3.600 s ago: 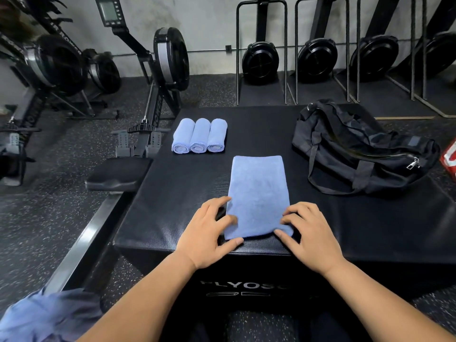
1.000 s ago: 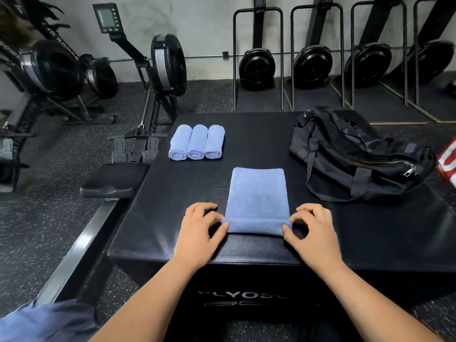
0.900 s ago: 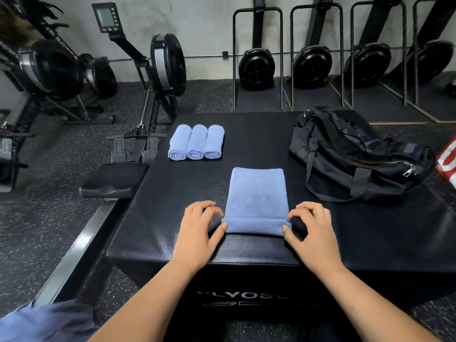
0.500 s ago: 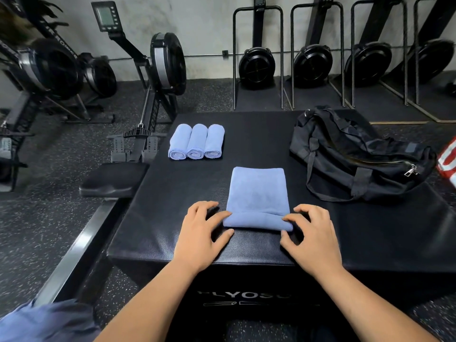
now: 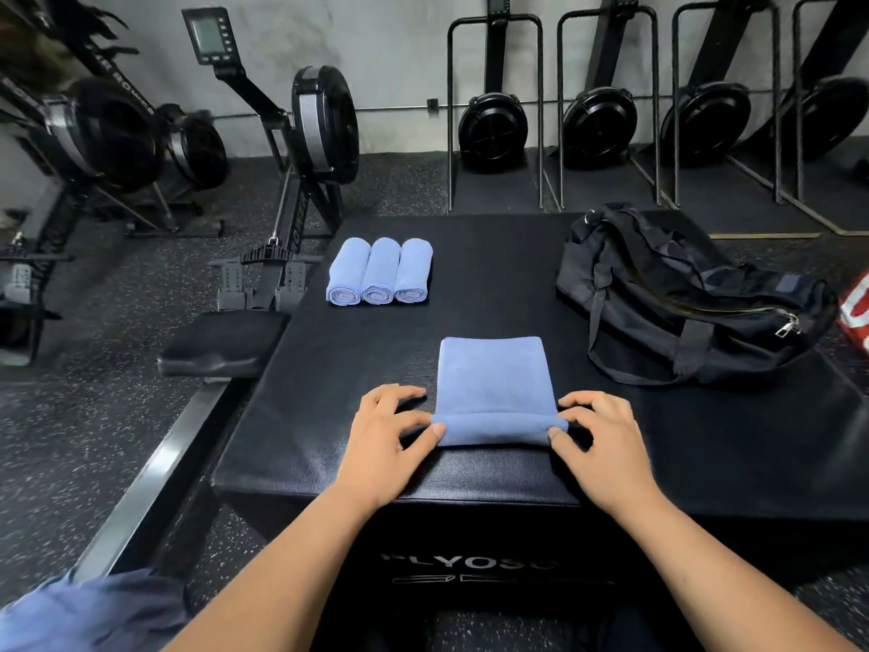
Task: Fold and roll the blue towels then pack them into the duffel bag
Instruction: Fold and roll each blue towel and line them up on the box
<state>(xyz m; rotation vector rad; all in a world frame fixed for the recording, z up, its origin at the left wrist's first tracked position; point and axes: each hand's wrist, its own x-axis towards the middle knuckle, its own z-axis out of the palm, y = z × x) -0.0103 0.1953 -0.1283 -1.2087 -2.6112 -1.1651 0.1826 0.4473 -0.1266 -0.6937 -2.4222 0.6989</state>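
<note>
A folded blue towel [image 5: 493,374] lies on the black plyo box [image 5: 489,275], its near end rolled into a tight tube. My left hand [image 5: 390,430] pinches the left end of the roll between thumb and fingers. At the roll's right end my right hand [image 5: 597,435] pinches it the same way. Three rolled blue towels [image 5: 378,270] lie side by side at the box's far left. The black duffel bag [image 5: 682,298] sits on the right of the box, its zip partly open.
More blue cloth [image 5: 89,614] lies at the lower left, off the box. A rowing machine [image 5: 282,181] stands left of the box, its seat [image 5: 221,341] close to the box edge. Upright rowers [image 5: 597,120] line the back wall. A red item [image 5: 858,312] shows at the right edge.
Over the frames the flat towel's near end has been rolled away from me into a tube, and the roll has grown thicker. Both hands moved forward with it.
</note>
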